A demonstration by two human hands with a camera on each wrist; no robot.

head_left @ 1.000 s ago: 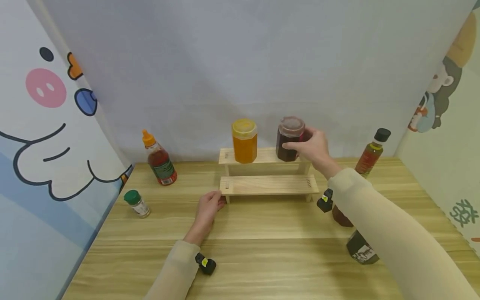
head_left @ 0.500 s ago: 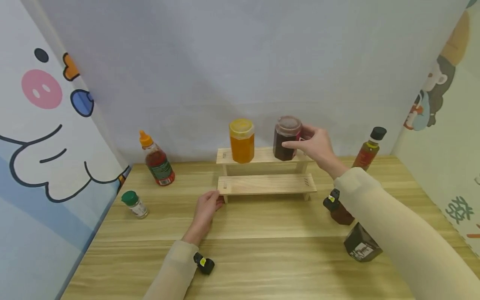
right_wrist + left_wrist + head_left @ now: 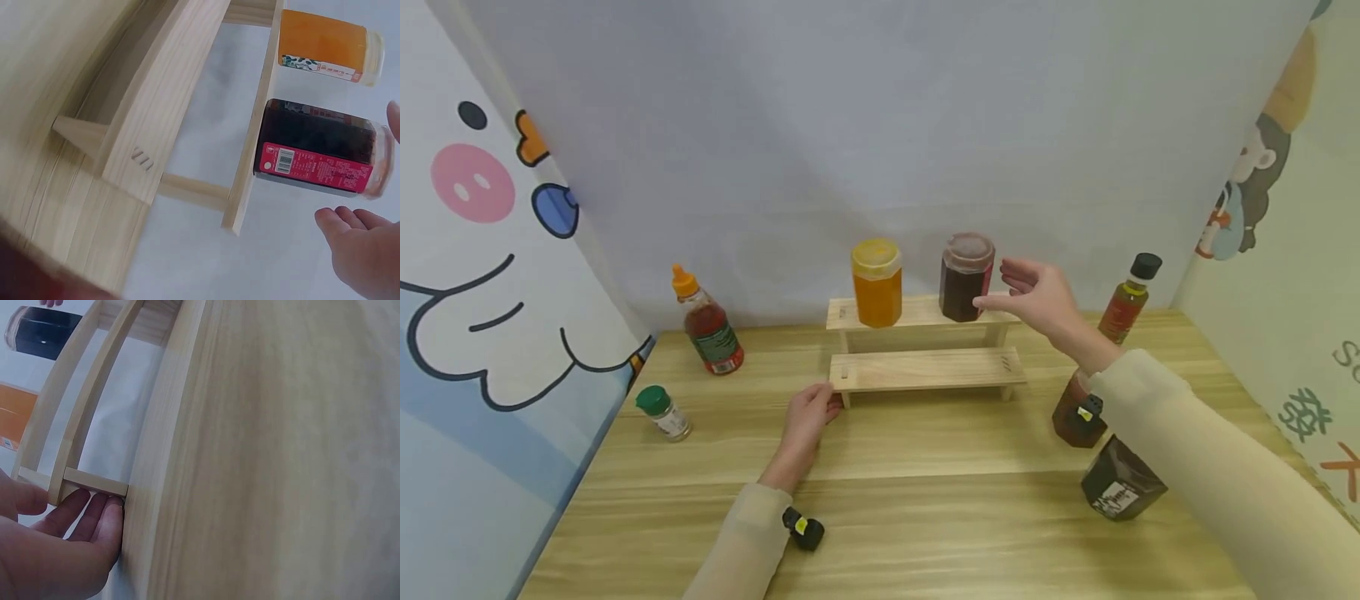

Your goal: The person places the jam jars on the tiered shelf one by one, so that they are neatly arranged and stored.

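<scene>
A two-tier wooden shelf rack point(image 3: 925, 367) stands against the back wall. My left hand point(image 3: 805, 421) holds its left end at the lower board. In the left wrist view the thumb is on one side of the board's end, and the curled fingers point(image 3: 94, 519) lie against the leg. A dark jam jar point(image 3: 964, 287) with a pink label stands upright on the top tier, right of an amber jar point(image 3: 877, 292). My right hand point(image 3: 1037, 300) is just right of the dark jar, thumb and fingers spread and holding nothing. The right wrist view shows a gap between fingertips and jar.
On the left stand a red sauce bottle point(image 3: 711, 337) with an orange nozzle and a green-capped shaker point(image 3: 664, 414). To the right are a black-capped bottle point(image 3: 1126, 307), a brown jar point(image 3: 1075, 417) and a dark box-like container point(image 3: 1120, 483), near my right sleeve.
My right hand has let go of the dark jar and drawn back to the right. The jar stays on the top tier. My left hand keeps its place on the rack.
</scene>
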